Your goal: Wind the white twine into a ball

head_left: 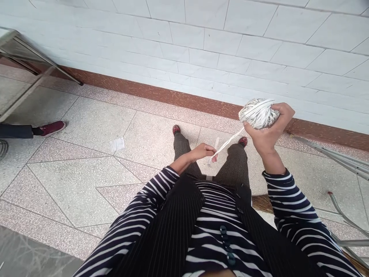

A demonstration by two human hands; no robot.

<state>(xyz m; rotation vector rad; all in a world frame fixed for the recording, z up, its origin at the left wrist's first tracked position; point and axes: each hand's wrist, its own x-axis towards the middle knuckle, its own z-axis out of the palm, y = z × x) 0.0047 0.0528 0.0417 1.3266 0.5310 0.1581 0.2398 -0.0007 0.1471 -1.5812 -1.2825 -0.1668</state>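
A large ball of white cord (256,115) with thin dark streaks is gripped in my right hand (269,132), out in front of me to the right. My thumb presses its lower side and my fingers curl round its right edge. From the ball a loose strand (230,141) slants down and left to my left hand (203,152). The left fingers are closed on that strand near its lower end, in front of my thighs. The strand looks fairly straight between the two hands.
A white tiled wall (207,42) rises ahead. A metal-framed table (37,57) stands at the left, near another person's shoe (52,128). White paper (117,144) lies on the floor. Metal legs (331,152) and a broom-like bundle (262,203) are at my right.
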